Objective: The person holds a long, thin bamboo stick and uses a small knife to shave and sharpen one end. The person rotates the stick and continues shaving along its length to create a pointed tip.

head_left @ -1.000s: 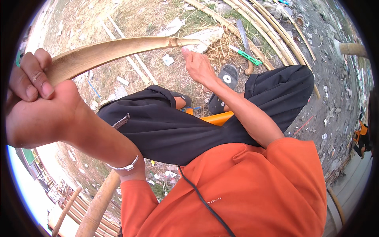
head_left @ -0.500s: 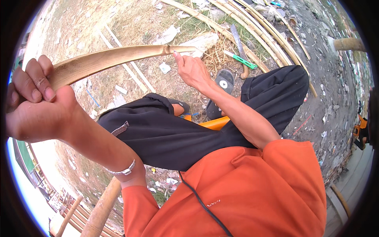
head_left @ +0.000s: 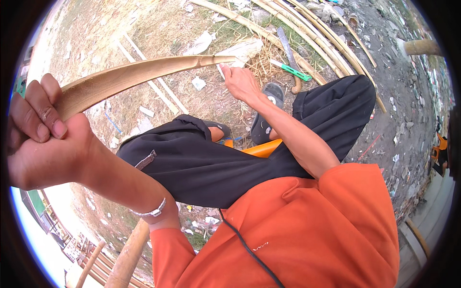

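Observation:
A long split bamboo strip (head_left: 139,76), pale and hollow on its inner face, runs from the left side to the middle of the view. My left hand (head_left: 53,129), raised close at the left, is closed around its wide near end. Beside the strip's narrow far end, just past a node, is my right hand (head_left: 241,84) with its fingers curled. A thin whitish piece (head_left: 221,71) shows at those fingertips, too small to name. Whether that hand touches the strip I cannot tell.
A green-handled cutter (head_left: 290,69) and a handsaw (head_left: 287,48) lie beyond my right foot. Long bamboo poles (head_left: 319,36) stretch across the far right. Two thin strips (head_left: 158,86) lie on the littered ground. A bamboo post (head_left: 127,254) stands at lower left.
My right hand has shifted slightly right and down, off the strip's node, and a thin whitish piece now shows at its fingertips. My left hand has dropped a little with the strip's near end.

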A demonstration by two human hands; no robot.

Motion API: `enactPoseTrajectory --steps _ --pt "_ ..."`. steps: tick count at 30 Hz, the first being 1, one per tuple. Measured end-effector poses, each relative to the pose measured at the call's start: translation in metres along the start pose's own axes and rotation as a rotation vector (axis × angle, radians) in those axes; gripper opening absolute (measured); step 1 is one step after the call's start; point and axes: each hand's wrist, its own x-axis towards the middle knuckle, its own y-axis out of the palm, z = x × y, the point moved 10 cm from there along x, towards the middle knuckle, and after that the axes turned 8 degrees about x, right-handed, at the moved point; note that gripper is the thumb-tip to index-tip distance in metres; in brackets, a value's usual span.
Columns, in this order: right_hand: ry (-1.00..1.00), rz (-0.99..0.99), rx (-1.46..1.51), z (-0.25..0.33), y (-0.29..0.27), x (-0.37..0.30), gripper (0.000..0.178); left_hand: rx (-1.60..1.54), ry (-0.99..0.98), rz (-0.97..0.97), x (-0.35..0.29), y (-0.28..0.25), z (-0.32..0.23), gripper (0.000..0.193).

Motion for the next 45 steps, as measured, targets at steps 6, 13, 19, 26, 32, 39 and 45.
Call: enactPoseTrajectory --steps 6,13,19,26,32,39,45 --pt "-0.002 -0.067 -0.044 -0.023 0.004 0.018 0.069 0.004 -0.011 -0.005 -0.001 0.002 0.002 0.03" --pt "0.176 0.02 -0.112 -0.098 0.019 0.039 0.062 -0.16 -0.066 0.125 0.002 0.008 0.005 0.028" --pt "0.218 0.0 -0.028 -0.073 0.017 0.014 0.062 -0.008 0.014 -0.015 -0.001 0.003 -0.001 0.033" --pt "0.041 -0.135 0.052 -0.033 -0.014 0.004 0.06 -0.319 -0.077 0.278 0.022 -0.001 0.026 0.036" --pt "-0.145 -0.02 0.148 0.041 -0.011 -0.018 0.061 -0.656 -0.099 0.658 0.022 0.006 0.027 0.04" --pt "-0.153 -0.085 0.156 0.029 -0.004 -0.019 0.061 -0.631 -0.013 0.686 0.019 0.009 0.019 0.042" --pt "-0.029 -0.068 0.077 0.002 -0.013 0.0 0.062 -0.645 0.042 0.691 0.017 0.013 0.016 0.038"
